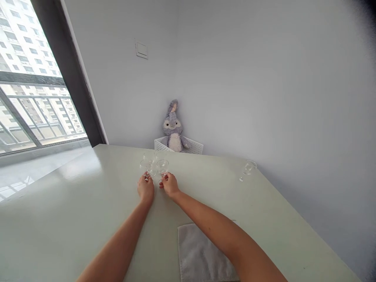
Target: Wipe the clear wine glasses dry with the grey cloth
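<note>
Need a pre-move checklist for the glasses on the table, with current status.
1. Left hand at the lower part of the left front glass: ok.
2. Right hand at the lower part of the right front glass: ok.
3. Both glasses' feet flat on the table: cannot tell, fingers get in the way.
4. Gap to the glassware behind: cannot tell, the clear outlines overlap.
5. Glass at far right well apart from both hands: ok.
6. Grey cloth fully in view: not ok, right forearm hides part.
</note>
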The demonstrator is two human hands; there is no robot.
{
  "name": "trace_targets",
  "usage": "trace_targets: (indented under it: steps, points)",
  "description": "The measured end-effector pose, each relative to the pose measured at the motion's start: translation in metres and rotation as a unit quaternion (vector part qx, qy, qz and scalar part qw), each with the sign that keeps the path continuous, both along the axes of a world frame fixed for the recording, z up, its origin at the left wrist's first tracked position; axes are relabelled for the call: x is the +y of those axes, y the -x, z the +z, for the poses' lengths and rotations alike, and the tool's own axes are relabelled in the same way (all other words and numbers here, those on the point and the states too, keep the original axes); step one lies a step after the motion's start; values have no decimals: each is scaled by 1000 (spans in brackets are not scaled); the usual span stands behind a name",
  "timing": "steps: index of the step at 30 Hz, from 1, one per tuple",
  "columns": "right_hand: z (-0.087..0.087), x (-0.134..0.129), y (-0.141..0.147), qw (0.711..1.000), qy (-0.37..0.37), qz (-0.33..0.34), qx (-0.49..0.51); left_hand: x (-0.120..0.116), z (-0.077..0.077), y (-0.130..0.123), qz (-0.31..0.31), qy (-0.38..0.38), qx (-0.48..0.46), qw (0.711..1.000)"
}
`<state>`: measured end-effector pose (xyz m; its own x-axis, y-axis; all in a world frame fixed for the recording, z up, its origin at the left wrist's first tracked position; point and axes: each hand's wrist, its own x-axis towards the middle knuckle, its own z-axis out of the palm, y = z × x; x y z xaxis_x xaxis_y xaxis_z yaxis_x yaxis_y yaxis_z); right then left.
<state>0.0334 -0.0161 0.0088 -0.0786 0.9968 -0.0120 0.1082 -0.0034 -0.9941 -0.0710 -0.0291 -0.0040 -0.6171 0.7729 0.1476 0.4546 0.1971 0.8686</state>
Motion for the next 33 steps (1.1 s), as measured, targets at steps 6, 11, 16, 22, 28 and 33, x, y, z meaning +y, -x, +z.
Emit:
trace_targets:
  steps: [6, 11, 16, 22, 28, 33]
  points:
    - [-2, 0, 10, 1000, 10, -4, 11, 0, -1, 0, -11, 9, 15, 1000]
    - [-3, -1, 9, 1000, 10, 4, 13, -1, 2, 0, -4, 18, 25, 1000]
    - [-7, 2, 2, 1000, -7, 13, 6, -2, 2, -1, -2, 21, 29, 999]
    - [-9, 4, 6, 1000, -15, 14, 3, -1, 2, -1, -5, 13, 30, 999]
    - [-2, -6, -18, 998, -22, -56, 10, -3, 5, 1, 15, -19, 11, 1000]
    - [1, -12, -127, 966, -26, -259, 6, -3, 9, 9, 123, -164, -47, 978]
